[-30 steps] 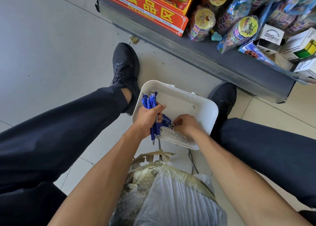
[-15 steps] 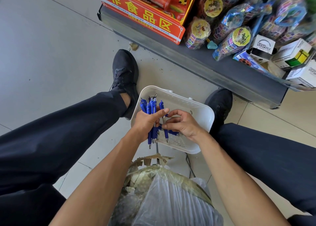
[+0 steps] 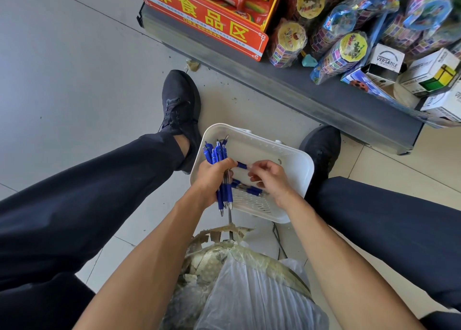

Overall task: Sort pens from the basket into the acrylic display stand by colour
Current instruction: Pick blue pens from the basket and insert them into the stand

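A bunch of blue pens stands upright over the white basket; more pens lie inside, under the fingers.

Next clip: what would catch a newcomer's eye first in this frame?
Probably the bunch of blue pens gripped in the left hand over the white basket on the floor between the person's shoes. The right hand pinches one more pen beside the bunch. Up top, the red sign and bright toy packs crowd a low shelf.
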`<state>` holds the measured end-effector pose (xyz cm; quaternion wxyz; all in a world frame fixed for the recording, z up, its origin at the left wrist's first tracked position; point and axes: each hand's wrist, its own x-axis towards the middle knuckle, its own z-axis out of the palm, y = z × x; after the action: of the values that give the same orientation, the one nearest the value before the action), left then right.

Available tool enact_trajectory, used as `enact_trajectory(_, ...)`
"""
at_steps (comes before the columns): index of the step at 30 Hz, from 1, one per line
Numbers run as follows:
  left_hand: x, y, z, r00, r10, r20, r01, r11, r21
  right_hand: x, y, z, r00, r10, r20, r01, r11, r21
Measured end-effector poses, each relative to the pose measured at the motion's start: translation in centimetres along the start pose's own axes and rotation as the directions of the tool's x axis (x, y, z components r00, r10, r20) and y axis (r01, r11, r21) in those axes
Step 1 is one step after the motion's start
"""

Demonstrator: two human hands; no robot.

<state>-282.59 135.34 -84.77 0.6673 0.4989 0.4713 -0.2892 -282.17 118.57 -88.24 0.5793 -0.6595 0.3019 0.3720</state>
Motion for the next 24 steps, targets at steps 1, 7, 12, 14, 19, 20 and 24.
enact_trajectory(1,0.1,0.0,-0.1,1.000,-0.010,0.006,0.010,1.000,-0.007,0.4,0.7,-0.3,0.998,-0.015,-0.065,0.007,0.993,-0.120)
enact_trajectory(7,0.0,0.2,0.0,0.999,-0.023,0.033,0.026,0.996,-0.091,1.7,3.1,-0.8,0.972,-0.217,-0.094,0.101,0.740,-0.665)
enact_trajectory(12,0.0,0.1,0.0,0.999,-0.022,0.040,0.025,0.996,-0.081,2.1,3.0,0.2,0.956,-0.274,-0.103,0.066,0.546,-0.835)
enact_trajectory(14,0.0,0.2,0.1,0.999,-0.016,0.047,0.020,0.995,-0.099,2.3,2.6,0.4,0.962,-0.244,-0.120,0.013,0.483,-0.875)
enact_trajectory(19,-0.2,0.4,0.2,0.995,-0.036,0.096,0.046,0.994,-0.100,2.9,2.3,0.0,0.977,-0.215,-0.013,0.027,0.185,-0.982)
enact_trajectory(20,-0.2,0.4,0.3,0.995,-0.034,0.094,0.044,0.993,-0.106,3.0,2.1,-0.2,0.978,-0.211,0.003,0.038,0.158,-0.987)
enact_trajectory(24,-0.1,0.2,0.5,0.998,-0.014,0.058,0.020,0.995,-0.093,3.2,1.7,-0.7,0.983,-0.184,0.021,0.054,0.175,-0.983)
